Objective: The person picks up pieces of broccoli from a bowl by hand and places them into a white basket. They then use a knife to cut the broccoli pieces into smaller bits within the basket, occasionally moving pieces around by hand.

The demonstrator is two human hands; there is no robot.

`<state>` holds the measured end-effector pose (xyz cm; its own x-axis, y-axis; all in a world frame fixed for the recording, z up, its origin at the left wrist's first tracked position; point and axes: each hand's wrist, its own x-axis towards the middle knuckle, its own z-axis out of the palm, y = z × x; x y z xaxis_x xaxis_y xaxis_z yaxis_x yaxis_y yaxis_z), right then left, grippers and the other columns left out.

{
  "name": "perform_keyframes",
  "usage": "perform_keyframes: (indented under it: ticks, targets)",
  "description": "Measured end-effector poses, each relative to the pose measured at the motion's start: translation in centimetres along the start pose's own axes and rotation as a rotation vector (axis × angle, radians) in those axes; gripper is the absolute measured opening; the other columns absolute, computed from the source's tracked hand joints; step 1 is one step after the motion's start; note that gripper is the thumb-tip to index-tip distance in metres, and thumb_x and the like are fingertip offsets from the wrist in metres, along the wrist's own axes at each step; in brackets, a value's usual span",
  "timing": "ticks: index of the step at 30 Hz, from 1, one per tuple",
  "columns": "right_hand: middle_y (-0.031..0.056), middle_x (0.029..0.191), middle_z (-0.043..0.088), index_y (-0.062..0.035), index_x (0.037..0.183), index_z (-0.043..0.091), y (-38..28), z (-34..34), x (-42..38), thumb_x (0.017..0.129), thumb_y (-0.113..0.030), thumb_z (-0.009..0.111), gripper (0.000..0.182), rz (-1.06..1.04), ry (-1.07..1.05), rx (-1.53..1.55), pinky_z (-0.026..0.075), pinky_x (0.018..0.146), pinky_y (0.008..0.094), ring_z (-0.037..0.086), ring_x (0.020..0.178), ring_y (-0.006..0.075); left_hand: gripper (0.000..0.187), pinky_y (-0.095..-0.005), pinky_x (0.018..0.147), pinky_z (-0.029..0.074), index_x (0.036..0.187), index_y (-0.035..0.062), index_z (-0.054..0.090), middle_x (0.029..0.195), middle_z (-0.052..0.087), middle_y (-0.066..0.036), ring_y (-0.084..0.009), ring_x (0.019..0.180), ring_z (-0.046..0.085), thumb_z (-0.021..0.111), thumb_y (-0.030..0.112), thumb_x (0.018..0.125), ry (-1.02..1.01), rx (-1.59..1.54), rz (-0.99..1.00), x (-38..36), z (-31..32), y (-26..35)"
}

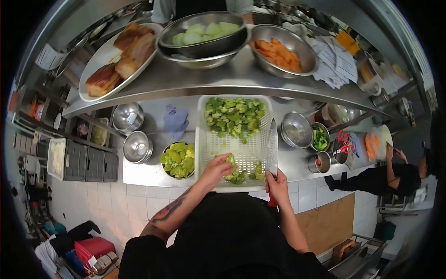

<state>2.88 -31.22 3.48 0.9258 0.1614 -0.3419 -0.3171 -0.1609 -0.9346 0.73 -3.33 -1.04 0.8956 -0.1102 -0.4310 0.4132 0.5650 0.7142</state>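
Pinching broccoli floret [231, 159] w/ L hand [213, 171] over perforated crate [200, 135]; R hand [278, 184] grips chef's knife [272, 148], blade toward approx. 12 o'clock; floret at 10 o'clock from R hand.

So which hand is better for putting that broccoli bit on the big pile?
Probably the left hand: it has the broccoli bit at its fingertips, and the big pile is in the same tray. The right hand is holding the knife.
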Motion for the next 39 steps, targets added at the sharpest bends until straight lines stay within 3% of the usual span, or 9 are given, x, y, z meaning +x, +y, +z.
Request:
perform_keyframes:
  ticks: [4, 8, 12, 15, 25, 28, 30, 34, 39]
  targets:
    - [0.0003, 0.063, 0.055, -0.0011, 0.108, 0.062, 1.3, -0.6, -0.8, 0.108, -0.015, 0.06, 0.014, 0.004, 0.043, 0.07, 0.041, 0.043, 0.0272, 0.048, 0.046, 0.009, 0.066, -0.0398, 0.118, 0.049, 0.16, -0.0111, 0.024, 0.143, 0.054, -0.024, -0.0335, 0.135, 0.06, 0.056, 0.004, 0.105, 0.035, -0.063, 0.047, 9.3, 2.5, 1.0]
    - [0.0003, 0.065, 0.058, 0.0005, 0.118, 0.065, 1.2, -0.5, -0.9, 0.106, -0.016, 0.063, 0.02, 0.028, 0.049, 0.121, 0.04, 0.044, 0.0268, 0.049, 0.046, 0.0078, 0.068, -0.0405, 0.12, 0.047, 0.16, -0.0111, 0.024, 0.152, 0.049, -0.027, -0.0334, 0.138, 0.057, 0.059, 0.007, 0.105, 0.09, -0.034, 0.16, 13.9, 5.7, 3.5]
    - [-0.0002, 0.064, 0.058, -0.0002, 0.116, 0.065, 1.2, -0.9, -0.9, 0.106, -0.019, 0.064, 0.021, 0.037, 0.021, 0.099, 0.041, 0.044, 0.0265, 0.05, 0.046, 0.0079, 0.062, -0.0403, 0.116, 0.048, 0.159, -0.0063, 0.034, 0.155, 0.053, -0.022, -0.0306, 0.139, 0.057, 0.06, 0.013, 0.106, 0.075, 0.007, 0.152, 11.6, 6.1, 5.1]
    - [0.0001, 0.062, 0.057, -0.0015, 0.11, 0.064, 1.0, -1.0, -1.1, 0.106, -0.02, 0.064, 0.019, 0.043, 0.014, 0.077, 0.042, 0.045, 0.0269, 0.05, 0.046, 0.0087, 0.042, -0.0369, 0.111, 0.05, 0.146, 0.0027, 0.056, 0.145, 0.063, -0.014, -0.0236, 0.133, 0.061, 0.061, 0.02, 0.108, 0.133, 0.177, 0.091, 8.9, 3.6, 4.4]
    - [0.0031, 0.063, 0.059, -0.0024, 0.1, 0.059, 0.8, -1.9, -0.1, 0.106, -0.022, 0.066, 0.021, 0.088, -0.073, 0.209, 0.048, 0.045, 0.0295, 0.056, 0.046, 0.0129, 0.03, -0.0342, 0.098, 0.054, 0.131, 0.0021, 0.067, 0.124, 0.072, -0.008, -0.0174, 0.113, 0.068, 0.061, 0.02, 0.108, 0.082, 0.505, 0.196, 4.7, -2.9, 3.9]
    - [0.0035, 0.063, 0.06, -0.0025, 0.099, 0.059, 0.6, -2.0, 0.1, 0.105, -0.022, 0.067, 0.022, 0.092, -0.086, 0.193, 0.048, 0.045, 0.0298, 0.057, 0.046, 0.014, 0.024, -0.0375, 0.092, 0.057, 0.123, 0.0038, 0.071, 0.118, 0.074, -0.009, -0.0236, 0.106, 0.071, 0.061, 0.015, 0.104, 0.022, 0.933, 0.314, 4.6, -3.4, 4.3]
    - [0.0037, 0.064, 0.06, -0.0021, 0.1, 0.059, 0.6, -2.1, 0.1, 0.105, -0.021, 0.067, 0.021, 0.117, -0.071, 0.204, 0.048, 0.045, 0.03, 0.057, 0.045, 0.0144, 0.023, -0.0442, 0.089, 0.057, 0.118, 0.0064, 0.073, 0.114, 0.073, -0.012, -0.0337, 0.103, 0.071, 0.063, 0.005, 0.097, -0.105, 1.624, 0.489, 4.7, -3.8, 4.4]
    - [0.0039, 0.064, 0.06, -0.0017, 0.1, 0.059, 0.6, -2.1, 0.2, 0.106, -0.021, 0.066, 0.021, 0.113, -0.081, 0.196, 0.047, 0.044, 0.0301, 0.057, 0.045, 0.0146, 0.035, -0.0448, 0.093, 0.056, 0.121, 0.0098, 0.073, 0.109, 0.072, -0.014, -0.0373, 0.107, 0.068, 0.065, 0.0, 0.088, -0.182, 1.698, 0.346, 4.2, -2.6, 2.2]
    - [0.0036, 0.065, 0.06, -0.002, 0.1, 0.06, 0.2, -1.9, 0.0, 0.106, -0.019, 0.065, 0.019, 0.105, -0.079, 0.244, 0.048, 0.044, 0.0301, 0.057, 0.045, 0.0147, 0.037, -0.0458, 0.096, 0.055, 0.118, 0.0085, 0.073, 0.122, 0.068, -0.011, -0.0358, 0.117, 0.063, 0.065, -0.002, 0.083, -0.426, 1.623, 0.487, 4.4, -1.2, -0.8]
